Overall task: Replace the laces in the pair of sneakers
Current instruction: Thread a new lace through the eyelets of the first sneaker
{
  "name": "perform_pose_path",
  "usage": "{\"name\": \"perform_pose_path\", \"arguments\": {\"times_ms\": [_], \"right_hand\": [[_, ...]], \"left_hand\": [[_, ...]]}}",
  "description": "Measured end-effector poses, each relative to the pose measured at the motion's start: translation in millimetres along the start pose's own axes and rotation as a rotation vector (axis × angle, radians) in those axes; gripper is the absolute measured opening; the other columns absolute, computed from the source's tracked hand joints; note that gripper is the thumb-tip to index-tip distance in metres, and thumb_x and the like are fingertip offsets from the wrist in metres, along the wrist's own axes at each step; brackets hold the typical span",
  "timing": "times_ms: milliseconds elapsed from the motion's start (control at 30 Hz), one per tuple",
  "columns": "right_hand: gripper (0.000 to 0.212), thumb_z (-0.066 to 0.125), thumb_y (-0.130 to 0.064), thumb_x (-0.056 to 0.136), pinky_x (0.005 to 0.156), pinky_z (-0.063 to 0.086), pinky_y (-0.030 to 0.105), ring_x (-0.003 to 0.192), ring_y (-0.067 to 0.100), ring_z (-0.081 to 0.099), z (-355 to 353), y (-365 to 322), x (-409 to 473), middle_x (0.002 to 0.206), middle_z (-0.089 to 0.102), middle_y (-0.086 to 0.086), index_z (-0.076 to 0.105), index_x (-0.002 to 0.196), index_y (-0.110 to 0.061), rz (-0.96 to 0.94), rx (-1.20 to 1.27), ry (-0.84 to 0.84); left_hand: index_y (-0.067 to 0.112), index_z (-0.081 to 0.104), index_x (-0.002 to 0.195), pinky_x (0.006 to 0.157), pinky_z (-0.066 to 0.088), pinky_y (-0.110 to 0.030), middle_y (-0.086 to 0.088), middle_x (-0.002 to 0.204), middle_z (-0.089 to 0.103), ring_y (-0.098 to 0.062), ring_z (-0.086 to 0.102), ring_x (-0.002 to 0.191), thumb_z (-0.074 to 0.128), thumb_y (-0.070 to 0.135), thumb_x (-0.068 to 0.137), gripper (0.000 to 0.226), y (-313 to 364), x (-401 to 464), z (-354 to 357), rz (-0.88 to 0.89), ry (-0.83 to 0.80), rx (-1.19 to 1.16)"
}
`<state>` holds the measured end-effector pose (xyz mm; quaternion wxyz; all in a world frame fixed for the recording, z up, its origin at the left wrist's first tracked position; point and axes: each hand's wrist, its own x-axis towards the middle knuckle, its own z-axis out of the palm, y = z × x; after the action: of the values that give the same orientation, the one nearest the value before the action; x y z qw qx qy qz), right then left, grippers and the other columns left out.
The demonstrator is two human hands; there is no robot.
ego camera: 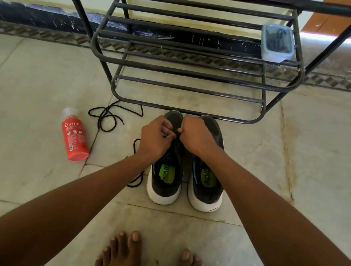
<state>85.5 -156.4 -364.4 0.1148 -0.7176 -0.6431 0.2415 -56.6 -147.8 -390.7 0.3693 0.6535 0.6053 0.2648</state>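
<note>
Two dark sneakers with white soles stand side by side on the tiled floor, toes against the bottom rail of the black metal shoe rack [187, 73]. Left sneaker [165, 176]: black lace [176, 143] runs up its throat. Right sneaker [207, 182]: tongue area is mostly hidden by the forearm, lacing cannot be told.

Both hands meet over the forefoot of the left sneaker. Left hand [154, 140]: fingers curled, pinching the lace near the toe-end eyelets. Right hand [195, 136]: fingers curled in, thumb and fingertips closed on the same lace just beside the left hand. The knuckles cover the eyelets, so the exact threading point cannot be seen.

A slack run of black lace [135, 180] trails from under the left wrist onto the floor, left of the left sneaker. A separate loose black lace [107, 115] lies coiled farther left, near the rack foot. A red Cinthol bottle [75, 135] lies on its side beyond that. A lidded clear plastic container [277, 43] with dark contents sits on a rack shelf, right end. Bare feet [156, 263] at the near edge.
</note>
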Motion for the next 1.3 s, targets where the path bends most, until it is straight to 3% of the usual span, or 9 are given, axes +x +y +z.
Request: {"name": "perform_pose_path", "arguments": {"times_ms": [200, 333, 400, 500, 600, 767, 1000, 1100, 1300], "right_hand": [[0.009, 0.045, -0.009, 0.103, 0.063, 0.055, 0.039, 0.067, 0.019, 0.058, -25.0, 0.1, -9.0, 0.080, 0.059, 0.007, 0.050, 0.097, -0.006, 0.276, 0.915, 0.394], [0.021, 0.067, -0.030, 0.095, 0.075, 0.055, 0.038, 0.083, 0.024, 0.061, -42.6, 11.4, -10.4, 0.096, 0.060, 0.009, 0.062, 0.091, -0.010, -0.097, -0.196, -0.040], [0.018, 0.065, -0.025, 0.096, 0.083, 0.054, 0.044, 0.093, 0.028, 0.058, -42.0, 16.3, -11.7, 0.107, 0.055, 0.012, 0.066, 0.096, -0.008, -0.185, -0.388, -0.100], [0.019, 0.052, -0.021, 0.102, 0.084, 0.054, 0.048, 0.099, 0.028, 0.057, -47.4, 11.8, -11.4, 0.107, 0.055, 0.012, 0.063, 0.097, -0.007, -0.048, 0.237, 0.268], [0.015, 0.040, -0.015, 0.107, 0.063, 0.056, 0.036, 0.070, 0.022, 0.060, -54.0, 12.4, -16.4, 0.084, 0.056, 0.012, 0.048, 0.097, -0.007, 0.252, 1.034, 0.182], [0.028, 0.070, -0.037, 0.091, 0.072, 0.058, 0.038, 0.080, 0.023, 0.063, -53.4, 20.0, -23.0, 0.093, 0.063, 0.004, 0.061, 0.109, -0.018, -0.114, -0.320, -0.143], [0.025, 0.057, -0.021, 0.095, 0.077, 0.051, 0.040, 0.085, 0.025, 0.053, -90.4, 45.0, -35.8, 0.098, 0.048, 0.009, 0.065, 0.080, -0.002, 0.047, -0.062, 0.347], [0.028, 0.057, -0.020, 0.088, 0.082, 0.047, 0.047, 0.084, 0.030, 0.053, -89.4, 60.8, -41.2, 0.085, 0.045, 0.007, 0.051, 0.064, -0.007, 0.221, -0.124, 0.280], [0.016, 0.068, -0.027, 0.088, 0.097, 0.035, 0.053, 0.116, 0.027, 0.051, -63.2, 58.9, -52.0, 0.115, 0.056, 0.001, 0.066, 0.102, -0.021, 0.162, -0.262, 0.184]], "left_hand": [[0.017, 0.065, 0.098, 0.070, 0.046, -0.005, 0.005, 0.083, 0.065, -0.001, 0.059, 0.075, 0.075, 0.005, 0.088, 0.019, -7.3, -3.5, 1.0, 0.088, -0.027, 0.051], [0.015, 0.066, 0.096, 0.069, 0.047, -0.008, 0.002, 0.083, 0.067, -0.002, 0.060, 0.074, 0.077, 0.006, 0.088, 0.015, -7.6, -0.8, 0.4, 0.065, -0.024, 0.014], [0.014, 0.067, 0.097, 0.069, 0.048, -0.007, 0.000, 0.085, 0.069, -0.004, 0.061, 0.076, 0.077, 0.007, 0.089, 0.014, -8.3, 0.2, 0.0, 0.049, -0.030, 0.003], [0.014, 0.068, 0.100, 0.068, 0.047, -0.005, 0.001, 0.087, 0.069, -0.003, 0.062, 0.076, 0.076, 0.009, 0.091, 0.013, -9.8, 0.2, -1.5, 0.027, -0.044, -0.001], [0.013, 0.069, 0.100, 0.068, 0.047, -0.004, 0.001, 0.087, 0.069, -0.002, 0.062, 0.077, 0.076, 0.010, 0.091, 0.012, -10.0, 0.4, -2.6, 0.030, -0.048, 0.003], [0.017, 0.067, 0.098, 0.066, 0.046, -0.003, 0.001, 0.087, 0.069, -0.003, 0.061, 0.076, 0.075, 0.010, 0.091, 0.013, -7.3, 0.8, -3.0, 0.022, -0.063, 0.014], [0.016, 0.067, 0.098, 0.065, 0.045, -0.004, 0.006, 0.083, 0.066, -0.002, 0.060, 0.074, 0.074, 0.011, 0.092, 0.011, -6.3, 0.6, -6.6, 0.043, -0.095, 0.054], [0.020, 0.069, 0.093, 0.071, 0.052, -0.016, 0.005, 0.085, 0.069, -0.007, 0.065, 0.080, 0.075, 0.015, 0.091, 0.008, -1.4, 3.5, -16.9, 0.040, -0.107, 0.066], [0.021, 0.073, 0.096, 0.062, 0.057, -0.029, 0.001, 0.082, 0.075, -0.011, 0.071, 0.071, 0.074, 0.017, 0.093, 0.005, 19.4, -1.4, -63.7, 0.061, -0.120, -0.096]]}}
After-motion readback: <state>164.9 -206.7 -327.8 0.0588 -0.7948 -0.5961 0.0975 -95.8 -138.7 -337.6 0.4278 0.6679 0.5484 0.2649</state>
